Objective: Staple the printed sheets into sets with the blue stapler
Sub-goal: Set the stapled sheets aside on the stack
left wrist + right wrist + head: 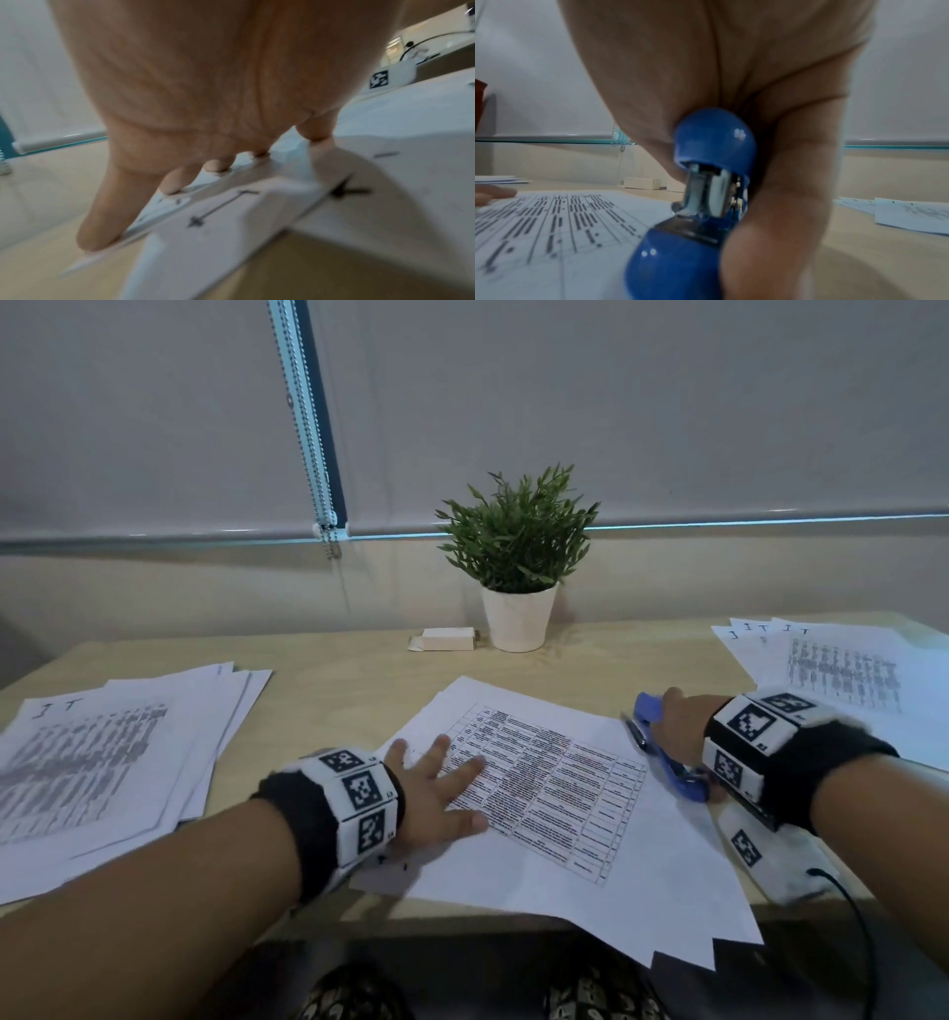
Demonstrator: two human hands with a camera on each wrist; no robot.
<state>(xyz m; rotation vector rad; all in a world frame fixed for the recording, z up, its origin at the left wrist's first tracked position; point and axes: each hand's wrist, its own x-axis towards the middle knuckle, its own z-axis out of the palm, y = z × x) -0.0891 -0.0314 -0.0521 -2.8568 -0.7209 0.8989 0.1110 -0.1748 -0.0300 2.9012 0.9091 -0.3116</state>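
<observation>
Sheets pressed flat, stapler gripped at their right edge.

The left hand (436, 793) is laid with fingers spread and straight on the middle sheets (554, 793), which lie on the bench (349, 670) and overhang its near edge. The stapler (662, 747) is clasped by the curled fingers of the right hand (680, 726), just beside those sheets. Further stacks (102, 747) are seen at the far left and far right; a plant (518, 567) is stood behind.

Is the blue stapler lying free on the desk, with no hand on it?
No. The right hand grips the blue stapler, its fingers curled round the body.
</observation>
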